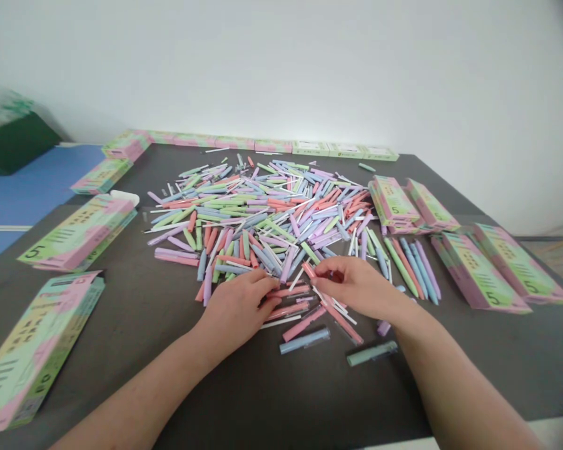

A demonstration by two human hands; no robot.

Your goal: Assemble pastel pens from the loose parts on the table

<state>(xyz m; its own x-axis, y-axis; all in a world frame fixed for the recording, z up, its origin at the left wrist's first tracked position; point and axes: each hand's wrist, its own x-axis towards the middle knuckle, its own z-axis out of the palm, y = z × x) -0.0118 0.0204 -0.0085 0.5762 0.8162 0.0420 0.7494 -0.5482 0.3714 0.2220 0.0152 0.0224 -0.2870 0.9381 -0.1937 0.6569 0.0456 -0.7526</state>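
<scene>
I can read the number 5 on the upper left box (77, 228). The same 5 stands on the right side, on the far inner box (394, 195), the far outer box (430, 201), the near inner box (478, 265) and the near outer box (516, 259). Dark characters on the nearest left box (35, 347) are too blurred for me.

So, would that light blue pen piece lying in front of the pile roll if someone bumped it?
The light blue pen piece might roll a little, since it looks slim and rounded, but what appears to be a clear clip along it could stop it. It's probably light and stiff, judging by its thin, straight, plastic-looking body.
</scene>
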